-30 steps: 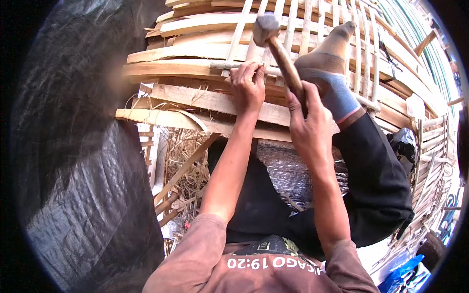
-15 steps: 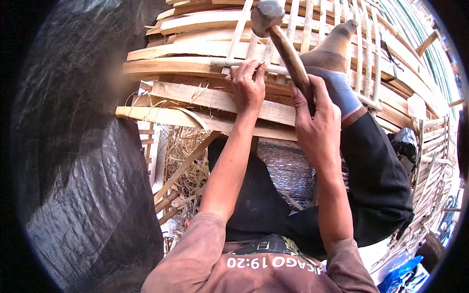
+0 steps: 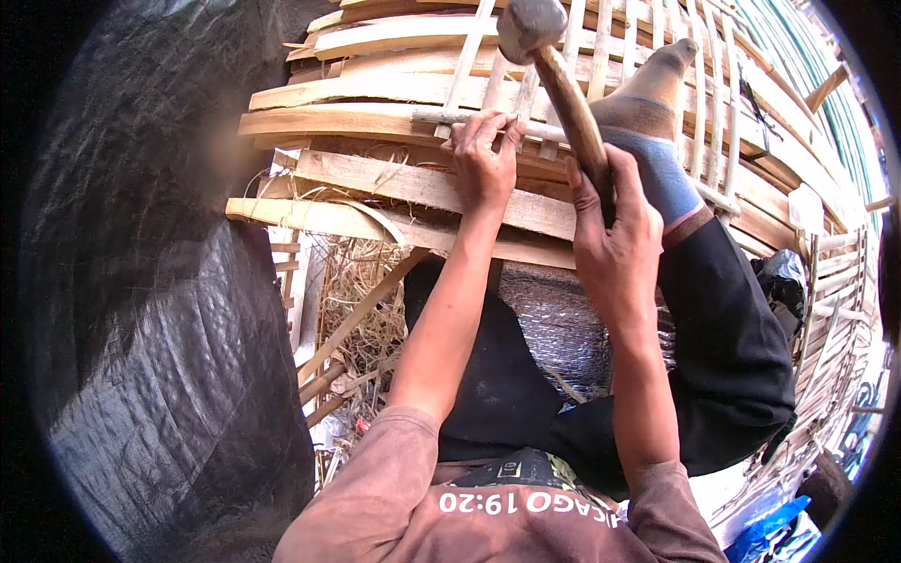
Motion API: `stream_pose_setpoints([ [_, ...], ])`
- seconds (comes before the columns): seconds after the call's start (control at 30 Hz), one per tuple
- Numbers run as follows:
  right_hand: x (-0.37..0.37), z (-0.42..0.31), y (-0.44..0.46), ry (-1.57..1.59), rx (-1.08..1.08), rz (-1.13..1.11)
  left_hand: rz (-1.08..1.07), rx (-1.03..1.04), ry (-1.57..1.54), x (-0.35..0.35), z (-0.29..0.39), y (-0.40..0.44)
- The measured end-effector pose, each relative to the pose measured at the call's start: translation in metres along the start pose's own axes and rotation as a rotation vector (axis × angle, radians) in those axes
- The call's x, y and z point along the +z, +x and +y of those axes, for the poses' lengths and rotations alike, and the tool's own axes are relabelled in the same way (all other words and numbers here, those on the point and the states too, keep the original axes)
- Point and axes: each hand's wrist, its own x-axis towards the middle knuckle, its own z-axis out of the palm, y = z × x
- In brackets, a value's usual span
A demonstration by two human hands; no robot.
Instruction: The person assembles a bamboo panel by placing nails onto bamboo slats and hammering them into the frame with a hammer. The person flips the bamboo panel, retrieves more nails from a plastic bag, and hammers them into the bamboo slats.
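**Black sheeting (image 3: pixel 160 375) set beside stacked planks (image 3: pixel 357 175) and a slatted frame (image 3: pixel 469 56)**

The left of the view is filled by the sheeting, and the top by the planks, across which the frame is laid; at least eight pale slats can be counted. Along its near edge a round rail (image 3: pixel 432 116) is set crosswise. The right side is bordered by a slatted panel (image 3: pixel 831 244). Between two black-trousered legs (image 3: pixel 723 319), a silver sheet (image 3: pixel 554 324) is partly covered by the right forearm; to its left, straw (image 3: pixel 352 272) is heaped below the planks. Two bunched plastic bags are seen at right, a black bag (image 3: pixel 777 281) and a blue bag (image 3: pixel 765 535); their contents are hidden. One socked foot (image 3: pixel 648 117) is rested on the frame, and part of the slats and rail is blocked by it. One hammer (image 3: pixel 568 98) is held up over the frame, several slats being masked. Its handle is wrapped by the right hand (image 3: pixel 615 239), the thumb laid along the wood. The rail is gripped by the left hand (image 3: pixel 486 169), with thumb and forefinger pressed together; whether anything small is pinched there cannot be told.
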Motion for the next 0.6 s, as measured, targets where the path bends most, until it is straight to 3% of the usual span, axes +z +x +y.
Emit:
stream_pose_setpoints([
  [0.07, 0.004, 0.014, -0.004, -0.004, 0.058, -0.044, 0.014, 0.042, 0.004, -0.004, 0.002, 0.001],
  [0.2, 0.002, 0.031, -0.010, -0.078, 0.162, -0.055, 0.110, -0.069, -0.199, -0.026, -0.007, 0.003],
  [0.23, 0.000, 0.033, -0.010, -0.082, 0.162, -0.059, 0.194, 0.053, 0.028, -0.031, -0.026, 0.018],
  [0.27, -0.002, 0.031, -0.010, -0.087, 0.170, -0.068, 0.202, -0.085, 0.128, -0.037, -0.022, 0.037],
  [0.3, -0.004, 0.028, -0.009, -0.078, 0.155, -0.073, 0.199, -0.041, 0.189, -0.038, -0.029, 0.058],
  [0.33, -0.006, 0.026, -0.006, -0.066, 0.132, -0.074, 0.098, -0.105, 0.263, -0.037, -0.039, 0.076],
  [0.43, 0.000, 0.022, -0.005, -0.025, 0.080, -0.069, -0.032, 0.005, 0.423, -0.025, -0.078, 0.101],
  [0.5, 0.007, 0.026, -0.008, -0.074, 0.112, -0.112, -0.236, -0.085, 0.584, -0.023, -0.082, 0.104],
  [0.6, 0.022, 0.035, -0.010, -0.123, 0.087, -0.123, -0.302, -0.098, 0.541, -0.026, -0.082, 0.104],
])
